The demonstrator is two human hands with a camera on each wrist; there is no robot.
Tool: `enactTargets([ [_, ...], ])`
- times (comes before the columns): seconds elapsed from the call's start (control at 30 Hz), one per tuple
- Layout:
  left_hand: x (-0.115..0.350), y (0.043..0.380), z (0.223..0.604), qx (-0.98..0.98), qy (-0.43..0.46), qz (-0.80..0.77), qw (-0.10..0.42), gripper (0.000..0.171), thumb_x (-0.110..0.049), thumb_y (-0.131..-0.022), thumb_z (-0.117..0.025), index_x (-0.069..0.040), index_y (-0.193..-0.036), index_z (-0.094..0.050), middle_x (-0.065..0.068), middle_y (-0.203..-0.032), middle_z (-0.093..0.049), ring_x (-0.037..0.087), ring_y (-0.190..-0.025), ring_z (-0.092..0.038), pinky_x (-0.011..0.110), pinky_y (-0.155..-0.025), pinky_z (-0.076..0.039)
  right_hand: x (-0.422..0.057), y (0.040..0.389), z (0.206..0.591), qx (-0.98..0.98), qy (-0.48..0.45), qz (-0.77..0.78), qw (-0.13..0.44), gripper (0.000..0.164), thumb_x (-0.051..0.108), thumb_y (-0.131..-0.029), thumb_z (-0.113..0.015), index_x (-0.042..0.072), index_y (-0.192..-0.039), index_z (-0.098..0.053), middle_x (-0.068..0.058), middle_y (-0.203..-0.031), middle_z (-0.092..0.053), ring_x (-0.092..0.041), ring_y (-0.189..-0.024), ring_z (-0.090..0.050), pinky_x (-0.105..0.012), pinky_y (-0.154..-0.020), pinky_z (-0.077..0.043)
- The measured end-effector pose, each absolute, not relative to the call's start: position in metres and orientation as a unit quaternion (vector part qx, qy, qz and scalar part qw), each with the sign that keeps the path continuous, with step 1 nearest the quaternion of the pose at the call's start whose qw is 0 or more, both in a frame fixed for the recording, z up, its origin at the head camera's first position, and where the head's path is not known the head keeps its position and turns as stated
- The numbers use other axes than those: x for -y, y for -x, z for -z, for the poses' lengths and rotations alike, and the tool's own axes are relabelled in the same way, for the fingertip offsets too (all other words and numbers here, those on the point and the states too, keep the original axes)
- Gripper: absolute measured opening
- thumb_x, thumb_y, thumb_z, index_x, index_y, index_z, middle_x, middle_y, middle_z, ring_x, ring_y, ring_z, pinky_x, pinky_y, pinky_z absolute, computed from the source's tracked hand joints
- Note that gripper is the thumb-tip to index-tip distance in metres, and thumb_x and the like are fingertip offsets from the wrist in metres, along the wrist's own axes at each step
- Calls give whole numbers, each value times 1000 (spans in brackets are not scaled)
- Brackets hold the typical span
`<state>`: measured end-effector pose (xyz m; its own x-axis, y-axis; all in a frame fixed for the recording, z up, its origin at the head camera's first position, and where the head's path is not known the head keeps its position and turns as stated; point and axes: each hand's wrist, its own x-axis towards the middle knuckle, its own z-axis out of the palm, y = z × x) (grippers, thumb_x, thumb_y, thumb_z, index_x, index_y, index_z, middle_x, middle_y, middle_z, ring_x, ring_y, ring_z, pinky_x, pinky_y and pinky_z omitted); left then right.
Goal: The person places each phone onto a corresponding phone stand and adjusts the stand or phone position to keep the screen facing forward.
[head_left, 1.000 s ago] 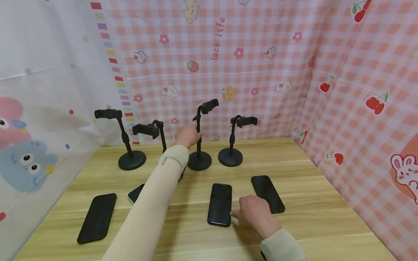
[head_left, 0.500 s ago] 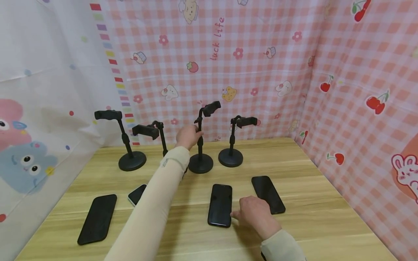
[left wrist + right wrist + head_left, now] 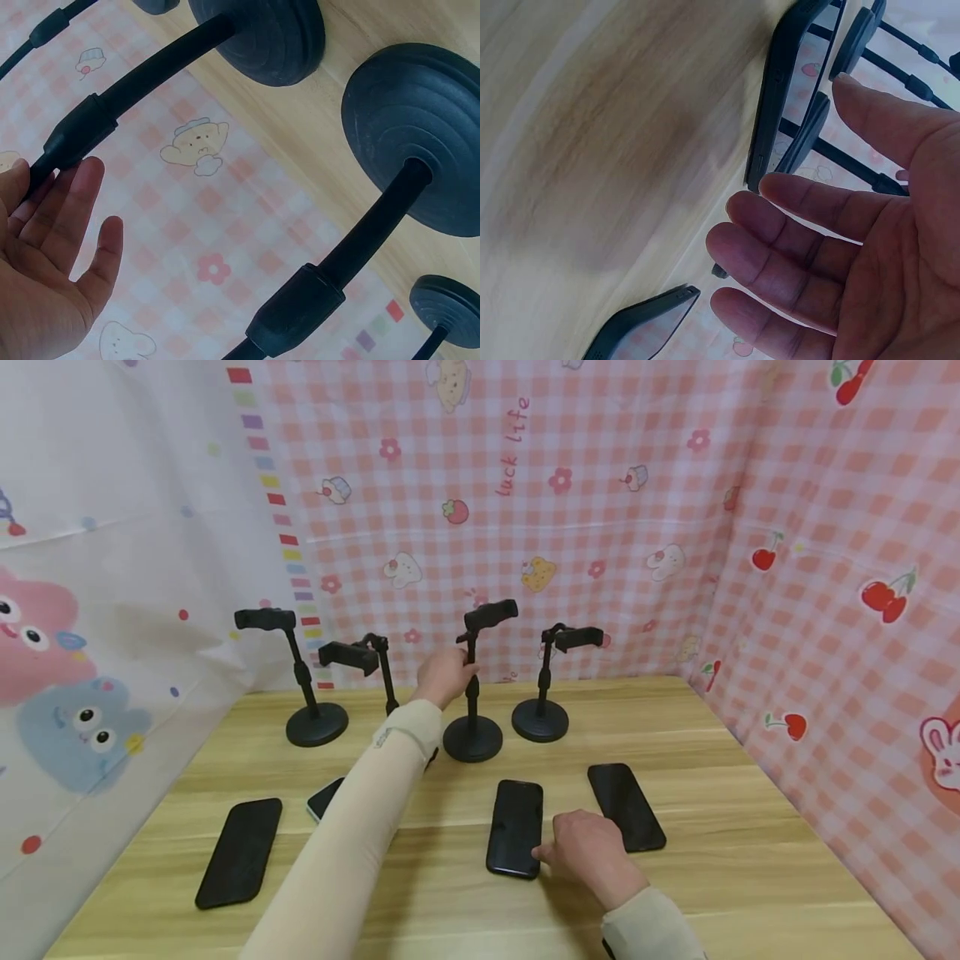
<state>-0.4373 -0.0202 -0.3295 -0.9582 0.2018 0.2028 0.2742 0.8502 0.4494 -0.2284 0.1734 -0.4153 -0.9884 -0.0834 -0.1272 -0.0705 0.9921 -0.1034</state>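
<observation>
Black round-based stand [image 3: 472, 692], seemingly repositioned by the pinching left hand [image 3: 444, 677], edges nearer the flat black phone [image 3: 515, 827] beside the relaxed right hand [image 3: 588, 853].

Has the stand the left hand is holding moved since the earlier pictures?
Yes: in the head view, the held stand's base has come slightly toward the viewer, judged against the rightmost stand's base.

Cream long sleeves [image 3: 352, 852] have matching cuffs [image 3: 417, 724], a small dark marking [image 3: 382, 737] by the left wrist.
</observation>
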Motion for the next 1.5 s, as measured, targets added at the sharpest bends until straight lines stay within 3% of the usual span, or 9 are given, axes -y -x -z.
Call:
enactTargets([
  [0.47,14,425,332,945,166,269,88,33,-30,-102,-58,-7,-81,-69,4,-70,-60,19,-61,-53,31,-56,-40,-173,228,415,-996,46,51,62,42,47,-84,-75,5,-85,-69,-9,-76,-62,-24,-68,-59,-45,-62,-52],
  [0.63,11,420,334,943,179,265,94,31,-27,-103,-56,-8,-81,-67,4,-72,-60,20,-61,-53,31,-56,-41,-172,229,416,-996,50,46,64,43,47,-85,-75,5,-88,-70,-10,-79,-64,-27,-71,-60,-46,-64,-53],
  [0.87,10,415,333,948,180,246,93,27,-28,-104,-53,-9,-91,-66,4,-87,-61,21,-73,-57,36,-67,-47,-170,230,416,-995,54,45,64,44,48,-85,-74,4,-90,-69,-10,-79,-63,-26,-71,-60,-45,-64,-52],
  [1.5,16,413,336,943,190,258,96,28,-27,-103,-56,-8,-84,-63,6,-87,-55,21,-70,-54,33,-64,-44,-165,229,416,-995,58,45,67,44,47,-85,-74,4,-90,-69,-10,-80,-64,-26,-72,-61,-45,-64,-52],
])
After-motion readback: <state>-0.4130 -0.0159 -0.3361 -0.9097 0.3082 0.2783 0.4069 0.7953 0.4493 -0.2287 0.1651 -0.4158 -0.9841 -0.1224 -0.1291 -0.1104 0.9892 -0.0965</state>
